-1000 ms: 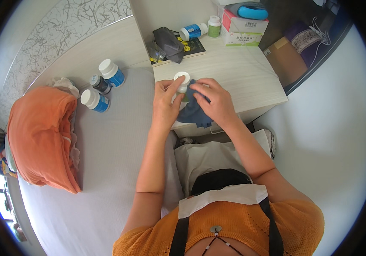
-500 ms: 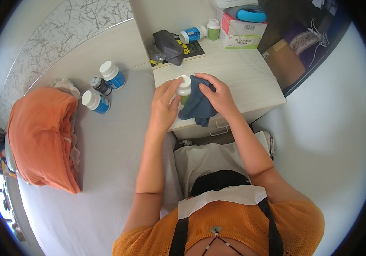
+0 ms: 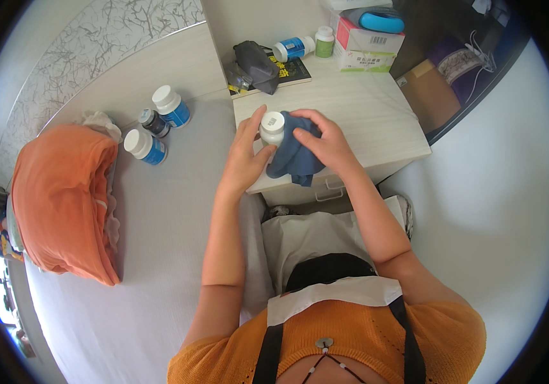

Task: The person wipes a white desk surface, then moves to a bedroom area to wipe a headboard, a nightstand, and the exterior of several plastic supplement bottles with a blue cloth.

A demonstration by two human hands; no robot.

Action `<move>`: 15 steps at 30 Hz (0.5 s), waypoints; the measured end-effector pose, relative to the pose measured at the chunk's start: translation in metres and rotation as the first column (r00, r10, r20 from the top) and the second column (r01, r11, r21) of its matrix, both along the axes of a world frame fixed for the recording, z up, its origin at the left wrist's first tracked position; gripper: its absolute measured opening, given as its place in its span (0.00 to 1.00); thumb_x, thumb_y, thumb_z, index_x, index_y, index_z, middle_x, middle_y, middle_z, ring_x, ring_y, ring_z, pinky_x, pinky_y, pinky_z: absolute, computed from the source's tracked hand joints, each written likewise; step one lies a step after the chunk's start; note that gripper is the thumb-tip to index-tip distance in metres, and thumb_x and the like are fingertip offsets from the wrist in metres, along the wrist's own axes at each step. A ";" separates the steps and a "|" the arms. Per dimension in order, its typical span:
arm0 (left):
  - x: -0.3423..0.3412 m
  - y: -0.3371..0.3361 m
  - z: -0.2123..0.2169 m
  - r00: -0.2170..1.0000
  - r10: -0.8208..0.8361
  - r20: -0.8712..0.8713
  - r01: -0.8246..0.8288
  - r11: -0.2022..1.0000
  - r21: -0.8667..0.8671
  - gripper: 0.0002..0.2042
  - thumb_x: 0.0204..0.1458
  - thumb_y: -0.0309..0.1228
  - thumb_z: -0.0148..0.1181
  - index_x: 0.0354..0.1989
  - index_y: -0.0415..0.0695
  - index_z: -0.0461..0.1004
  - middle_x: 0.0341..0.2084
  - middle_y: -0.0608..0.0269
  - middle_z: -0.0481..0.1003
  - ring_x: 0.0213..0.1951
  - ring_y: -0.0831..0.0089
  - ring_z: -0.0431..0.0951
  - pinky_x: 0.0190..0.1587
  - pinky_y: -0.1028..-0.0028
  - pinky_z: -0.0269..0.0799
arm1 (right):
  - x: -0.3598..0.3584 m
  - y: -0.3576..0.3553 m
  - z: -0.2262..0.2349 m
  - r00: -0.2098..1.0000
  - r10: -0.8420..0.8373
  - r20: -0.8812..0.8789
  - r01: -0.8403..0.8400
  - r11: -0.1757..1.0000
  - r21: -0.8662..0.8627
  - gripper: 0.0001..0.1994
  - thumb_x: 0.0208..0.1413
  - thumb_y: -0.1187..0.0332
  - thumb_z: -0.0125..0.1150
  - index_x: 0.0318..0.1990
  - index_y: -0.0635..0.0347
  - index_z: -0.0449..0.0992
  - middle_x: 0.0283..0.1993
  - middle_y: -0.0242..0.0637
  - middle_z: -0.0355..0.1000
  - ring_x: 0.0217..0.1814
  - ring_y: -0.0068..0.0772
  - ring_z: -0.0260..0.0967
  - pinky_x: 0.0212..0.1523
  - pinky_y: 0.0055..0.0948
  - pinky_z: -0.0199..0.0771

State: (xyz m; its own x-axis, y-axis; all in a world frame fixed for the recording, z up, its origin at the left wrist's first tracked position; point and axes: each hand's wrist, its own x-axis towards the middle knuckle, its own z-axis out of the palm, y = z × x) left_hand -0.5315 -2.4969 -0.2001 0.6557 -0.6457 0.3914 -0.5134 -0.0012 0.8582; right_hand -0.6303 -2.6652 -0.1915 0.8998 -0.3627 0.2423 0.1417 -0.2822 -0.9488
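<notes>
My left hand (image 3: 244,153) is at the left side of a white-capped pill bottle (image 3: 272,132), thumb near its lower part and fingers stretched along its side. A dark blue-grey cloth (image 3: 295,160) covers the bottle's right side and hangs down over the front of the pale cabinet top (image 3: 364,121). My right hand (image 3: 329,142) is closed on this cloth, pressing it against the bottle. Most of the bottle's body is hidden by the cloth and my left hand.
On the bed (image 3: 178,205) stand two white-capped blue bottles (image 3: 173,107) and a small dark jar (image 3: 154,123), beside an orange pillow (image 3: 63,198). The cabinet's back holds a grey pouch (image 3: 256,67), a book (image 3: 295,70), a lying blue bottle (image 3: 292,48), a green-labelled bottle (image 3: 324,42) and stacked boxes (image 3: 367,51).
The fingers of my left hand have come off the cap and straightened along the bottle's left side. The bottle has turned or tilted slightly, showing more of its cap top.
</notes>
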 end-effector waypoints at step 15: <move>0.008 0.012 0.003 0.993 -0.108 -0.044 0.108 0.994 -0.005 0.36 0.44 0.14 0.61 0.65 0.48 0.60 0.58 0.56 0.64 0.61 0.64 0.63 0.65 0.66 0.57 | -0.007 0.012 -0.009 0.968 -0.107 0.226 0.165 0.953 -0.253 0.15 0.50 0.76 0.62 0.47 0.59 0.75 0.48 0.40 0.73 0.48 0.37 0.73 0.49 0.30 0.71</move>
State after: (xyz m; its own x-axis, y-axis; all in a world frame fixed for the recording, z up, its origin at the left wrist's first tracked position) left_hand -0.5239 -2.4845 -0.1968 0.5984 -0.7129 0.3655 -0.4724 0.0544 0.8797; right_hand -0.6373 -2.6532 -0.2007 0.7658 -0.3739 0.5232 0.2698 -0.5517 -0.7892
